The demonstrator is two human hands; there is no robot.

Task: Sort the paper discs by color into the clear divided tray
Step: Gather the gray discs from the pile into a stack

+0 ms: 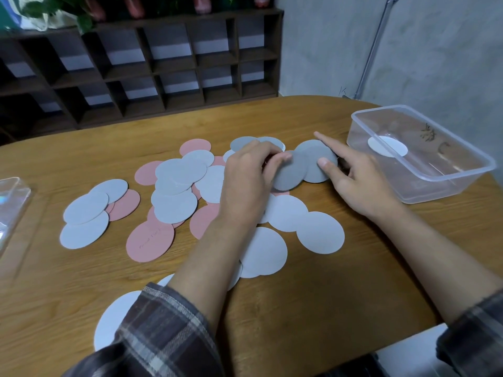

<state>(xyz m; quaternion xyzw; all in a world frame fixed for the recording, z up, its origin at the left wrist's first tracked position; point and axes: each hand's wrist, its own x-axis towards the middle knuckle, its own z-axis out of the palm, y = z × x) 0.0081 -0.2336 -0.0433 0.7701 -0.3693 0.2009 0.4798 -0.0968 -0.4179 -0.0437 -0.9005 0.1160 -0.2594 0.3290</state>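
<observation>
Head view: left hand (250,170) and right hand (359,180) pinch overlapping dark grey paper discs (302,164), gathering one colour near the clear plastic tray (446,183).

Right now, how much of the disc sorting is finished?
Barely started: one white disc lies in the clear tray. The left hand and right hand hold grey discs together. Pink discs and pale discs are spread over the table.
</observation>
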